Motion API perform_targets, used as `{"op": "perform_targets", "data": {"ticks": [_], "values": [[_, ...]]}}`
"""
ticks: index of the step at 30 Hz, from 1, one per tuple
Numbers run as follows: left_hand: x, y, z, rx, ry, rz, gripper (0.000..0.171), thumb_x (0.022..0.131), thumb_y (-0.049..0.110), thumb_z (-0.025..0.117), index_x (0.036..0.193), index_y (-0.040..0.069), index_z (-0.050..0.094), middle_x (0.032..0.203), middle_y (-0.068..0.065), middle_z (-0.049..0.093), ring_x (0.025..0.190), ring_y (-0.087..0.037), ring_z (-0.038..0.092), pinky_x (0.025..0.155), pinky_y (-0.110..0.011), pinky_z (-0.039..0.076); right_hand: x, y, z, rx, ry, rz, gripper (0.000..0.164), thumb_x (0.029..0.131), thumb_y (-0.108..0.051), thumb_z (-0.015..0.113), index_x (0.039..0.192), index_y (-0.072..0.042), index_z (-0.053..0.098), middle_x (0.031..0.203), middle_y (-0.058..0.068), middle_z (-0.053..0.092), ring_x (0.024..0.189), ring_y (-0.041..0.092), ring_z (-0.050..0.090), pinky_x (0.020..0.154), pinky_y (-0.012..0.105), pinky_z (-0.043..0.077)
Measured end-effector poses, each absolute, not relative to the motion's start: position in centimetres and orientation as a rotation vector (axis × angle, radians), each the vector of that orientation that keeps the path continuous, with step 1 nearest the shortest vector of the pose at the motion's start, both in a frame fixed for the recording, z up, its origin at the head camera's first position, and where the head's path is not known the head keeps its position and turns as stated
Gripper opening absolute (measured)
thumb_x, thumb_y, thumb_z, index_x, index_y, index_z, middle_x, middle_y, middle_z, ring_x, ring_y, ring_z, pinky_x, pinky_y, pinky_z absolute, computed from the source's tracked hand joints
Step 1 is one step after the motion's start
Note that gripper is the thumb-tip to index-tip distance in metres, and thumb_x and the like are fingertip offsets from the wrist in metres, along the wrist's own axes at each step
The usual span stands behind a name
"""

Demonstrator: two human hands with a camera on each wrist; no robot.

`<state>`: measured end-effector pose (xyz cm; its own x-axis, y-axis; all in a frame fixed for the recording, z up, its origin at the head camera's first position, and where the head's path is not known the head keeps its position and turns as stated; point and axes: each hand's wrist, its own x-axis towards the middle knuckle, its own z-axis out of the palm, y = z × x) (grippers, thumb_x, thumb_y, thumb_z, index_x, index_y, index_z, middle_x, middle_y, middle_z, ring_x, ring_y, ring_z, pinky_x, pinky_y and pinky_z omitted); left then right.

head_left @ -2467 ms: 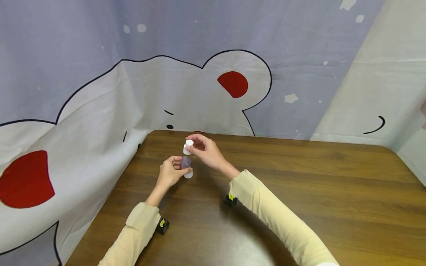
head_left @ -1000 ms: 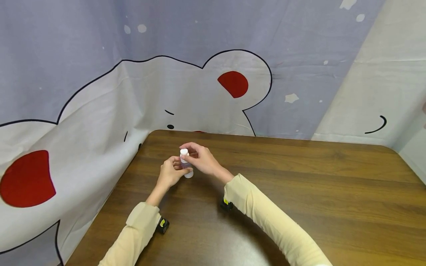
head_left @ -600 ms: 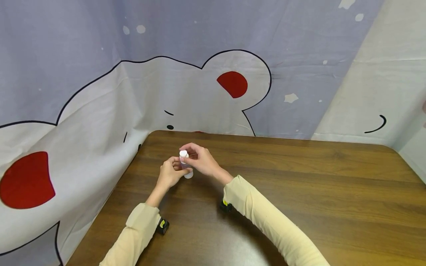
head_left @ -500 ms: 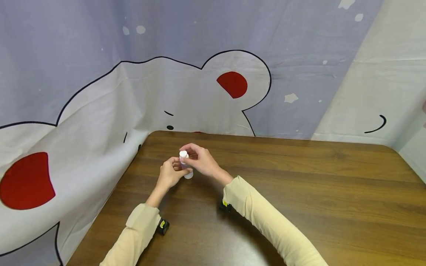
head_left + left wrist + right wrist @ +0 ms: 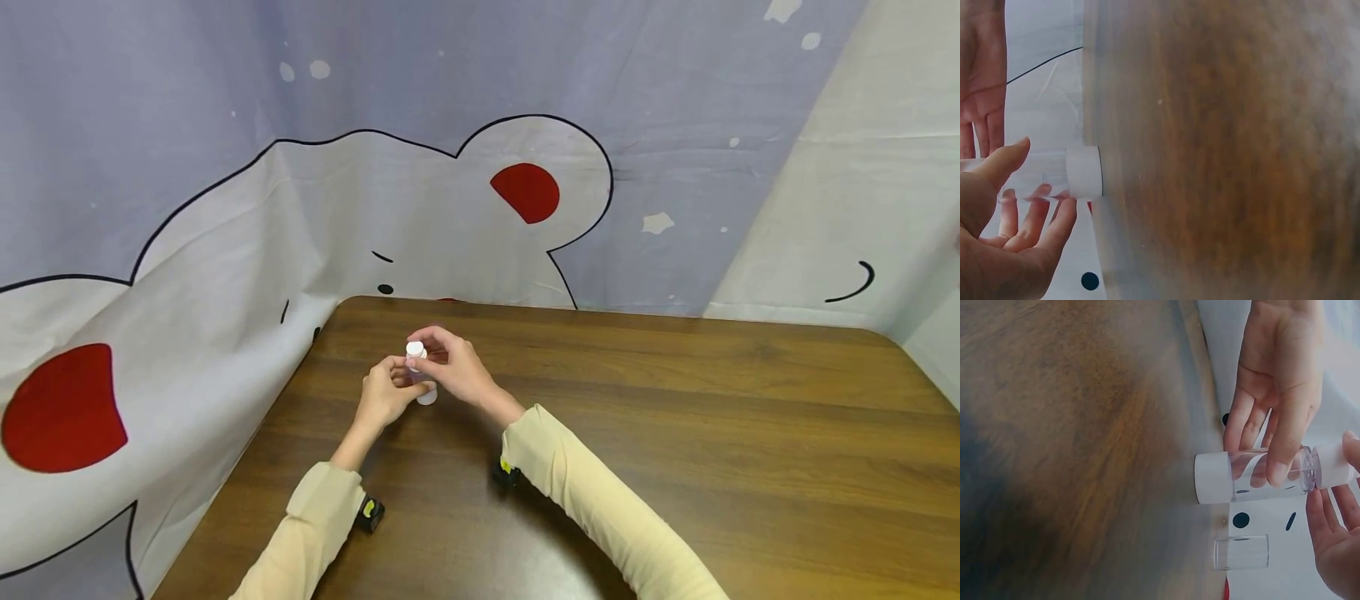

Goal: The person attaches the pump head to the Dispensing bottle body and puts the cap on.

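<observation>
A small bottle with a clear body (image 5: 1254,481) and a white base (image 5: 1213,479) stands upright on the table. My left hand (image 5: 384,393) grips the clear body between thumb and fingers; the left wrist view shows the thumb (image 5: 1007,164) across it. My right hand (image 5: 457,371) pinches the white cap (image 5: 416,350) at the top of the bottle. In the right wrist view, the cap's lower edge sits right at the clear threaded neck (image 5: 1308,467). Part of the clear body is covered by the left hand's fingers.
A small clear cylinder (image 5: 1242,552) stands on the table beside the bottle in the right wrist view. The brown wooden table (image 5: 675,433) reaches back to a patterned curtain (image 5: 420,200). A black device (image 5: 370,514) is at the left wrist, another (image 5: 506,473) at the right.
From 2.5 s ago, my right hand has brought the white cap down and slightly left onto the bottle's neck. Over the last second both hands have stayed nearly in place.
</observation>
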<state>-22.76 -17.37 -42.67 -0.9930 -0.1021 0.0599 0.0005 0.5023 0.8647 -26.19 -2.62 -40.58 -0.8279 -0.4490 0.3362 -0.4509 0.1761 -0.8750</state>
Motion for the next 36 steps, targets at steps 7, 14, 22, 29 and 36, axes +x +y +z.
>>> {"op": "perform_targets", "data": {"ticks": [7,14,22,29,36], "values": [[-22.8,-17.1,-42.6,0.072,-2.623,-1.510,0.046,0.078,0.013,0.079,0.114,-0.004,0.056,0.114,-0.024,0.067,0.104,-0.036,0.068,0.087,-0.041,0.057,-26.4,-2.7,-40.7,0.883,-2.405,1.776,0.030,0.087,-0.015,0.071,0.113,-0.007,0.060,0.105,0.010,0.068,0.089,0.016,0.065,0.080,0.023,0.054],[-22.9,-17.1,-42.5,0.068,-2.629,-1.519,0.045,0.078,0.013,0.079,0.113,-0.003,0.056,0.114,-0.024,0.067,0.104,-0.035,0.067,0.087,-0.040,0.057,-26.3,-2.9,-40.4,0.816,-2.422,1.766,0.030,0.085,-0.014,0.074,0.110,-0.005,0.059,0.102,0.011,0.068,0.087,0.013,0.062,0.079,0.019,0.052],[-23.0,-17.1,-42.4,0.056,-2.639,-1.512,0.045,0.078,0.013,0.079,0.114,-0.003,0.057,0.117,-0.024,0.066,0.105,-0.035,0.067,0.085,-0.041,0.057,-26.4,-3.2,-40.0,0.774,-2.476,1.759,0.038,0.081,-0.018,0.078,0.113,-0.006,0.060,0.104,0.009,0.066,0.083,0.011,0.057,0.074,0.017,0.048],[-23.1,-17.2,-42.4,0.055,-2.644,-1.517,0.046,0.079,0.013,0.079,0.115,-0.004,0.055,0.117,-0.024,0.065,0.106,-0.037,0.066,0.089,-0.042,0.056,-26.4,-2.3,-39.5,0.955,-2.439,1.806,0.044,0.086,-0.009,0.070,0.126,-0.002,0.054,0.123,0.014,0.061,0.110,0.027,0.061,0.099,0.043,0.049],[-23.2,-17.2,-42.4,0.040,-2.632,-1.515,0.046,0.079,0.010,0.078,0.117,-0.006,0.055,0.116,-0.026,0.065,0.105,-0.037,0.066,0.089,-0.042,0.056,-25.6,-2.0,-38.6,1.100,-2.415,1.830,0.045,0.090,0.004,0.058,0.134,0.004,0.049,0.136,0.021,0.053,0.128,0.034,0.050,0.110,0.052,0.037]]}}
